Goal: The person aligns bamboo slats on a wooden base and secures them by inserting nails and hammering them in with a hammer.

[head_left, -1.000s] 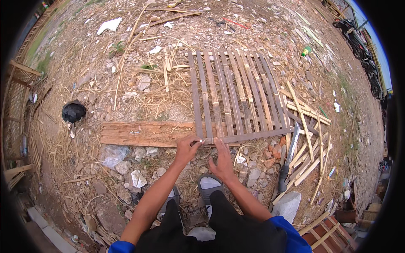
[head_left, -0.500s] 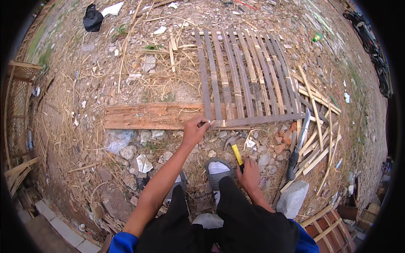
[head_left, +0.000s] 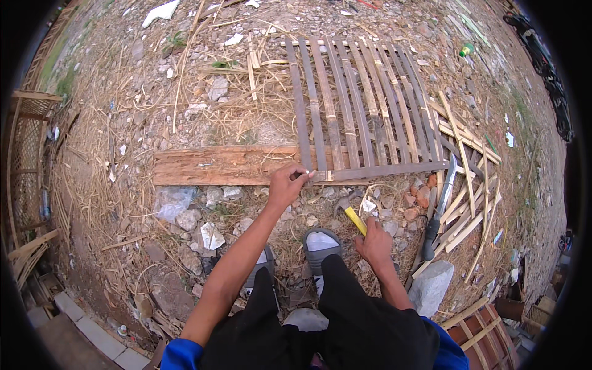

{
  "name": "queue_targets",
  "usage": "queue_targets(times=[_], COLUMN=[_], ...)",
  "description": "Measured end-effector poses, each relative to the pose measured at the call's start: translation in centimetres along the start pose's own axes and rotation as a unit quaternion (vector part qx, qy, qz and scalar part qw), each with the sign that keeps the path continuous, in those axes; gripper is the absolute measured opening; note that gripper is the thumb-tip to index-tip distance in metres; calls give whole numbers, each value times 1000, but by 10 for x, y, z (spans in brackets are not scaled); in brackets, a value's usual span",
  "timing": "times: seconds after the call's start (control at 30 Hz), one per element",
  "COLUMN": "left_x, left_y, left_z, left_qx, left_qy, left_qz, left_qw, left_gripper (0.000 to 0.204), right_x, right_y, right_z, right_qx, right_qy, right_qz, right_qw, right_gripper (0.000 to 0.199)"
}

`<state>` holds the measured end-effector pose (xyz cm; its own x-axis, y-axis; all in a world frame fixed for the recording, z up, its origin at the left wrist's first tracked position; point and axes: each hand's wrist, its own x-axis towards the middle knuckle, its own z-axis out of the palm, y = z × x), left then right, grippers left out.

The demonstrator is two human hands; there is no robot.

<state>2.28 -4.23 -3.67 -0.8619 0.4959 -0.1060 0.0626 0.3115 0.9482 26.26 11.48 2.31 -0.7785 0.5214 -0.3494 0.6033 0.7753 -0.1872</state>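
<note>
A panel of brown bamboo slats [head_left: 333, 126] lies on the ground, its near left corner over a weathered wooden plank [head_left: 209, 165]. Along the panel's near edge runs a dark crosspiece [head_left: 388, 172]. At the left end of that strip, my left hand [head_left: 287, 187] is closed in a pinch against the corner; something tiny and pale shows at the fingertips, too small to name. My right hand [head_left: 375, 244] grips a hammer [head_left: 356, 218] by its yellow and black handle, just above the ground in front of my right foot. The hammer's head points toward the panel.
A long knife [head_left: 448, 187] with a black handle lies right of the panel, by a pile of split bamboo strips [head_left: 468, 209]. Nearby sit a large grey stone [head_left: 431, 287] and broken bricks [head_left: 422, 196]. A clear plastic bag [head_left: 174, 203] rests below the plank.
My right hand has lifted the hammer from low by my foot and shifted it slightly right and forward. My left hand keeps its pinch at the panel's corner.
</note>
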Motion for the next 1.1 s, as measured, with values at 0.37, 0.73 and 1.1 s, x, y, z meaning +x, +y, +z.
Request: queue_targets(times=[0.37, 0.73, 1.1], left_x=[-1, -3, -4], left_y=[-5, -6, 2], left_z=[1, 2, 1], left_qx=[-35, -7, -18], left_qy=[9, 7, -5], left_qz=[13, 33, 21], left_qw=[999, 999, 1000], left_gripper=[16, 15, 14], right_x=[-11, -9, 11], right_y=[33, 0, 12], right_z=[-5, -44, -36], right_qx=[237, 259, 280], right_qy=[134, 145, 128], right_qz=[-29, 35, 79], right_qw=[962, 954, 948], right_gripper=[32, 23, 31])
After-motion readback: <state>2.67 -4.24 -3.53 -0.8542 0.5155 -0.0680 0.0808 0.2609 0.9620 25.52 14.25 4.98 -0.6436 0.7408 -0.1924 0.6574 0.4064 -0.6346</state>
